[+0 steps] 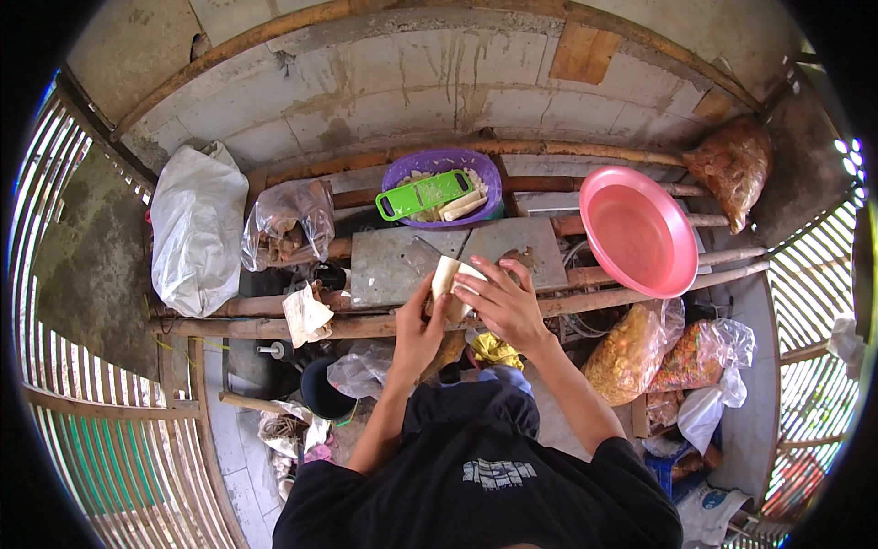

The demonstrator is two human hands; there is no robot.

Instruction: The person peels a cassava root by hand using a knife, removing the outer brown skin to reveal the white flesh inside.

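Observation:
In front of my chest, over the near edge of the bench, both hands hold pale, peeled root that looks like cassava. My left hand [422,328] is closed round one upright cassava piece [445,273]. With its fingers bent over a second white part [470,274], my right hand [501,306] presses in from the right; whether the two parts are joined I cannot tell. Just beyond, a purple basin [495,194] holds pale shreds and peeled root sticks [462,207]. A green hand slicer [424,194] lies across it.
Grey tiles [393,270] cover the middle of the bamboo-pole bench. A pink basin [599,210] stands at right, above bags of coloured snacks [625,357]. A white sack [197,229] and a clear bag [291,220] sit at left. Below is a dark bucket [322,389].

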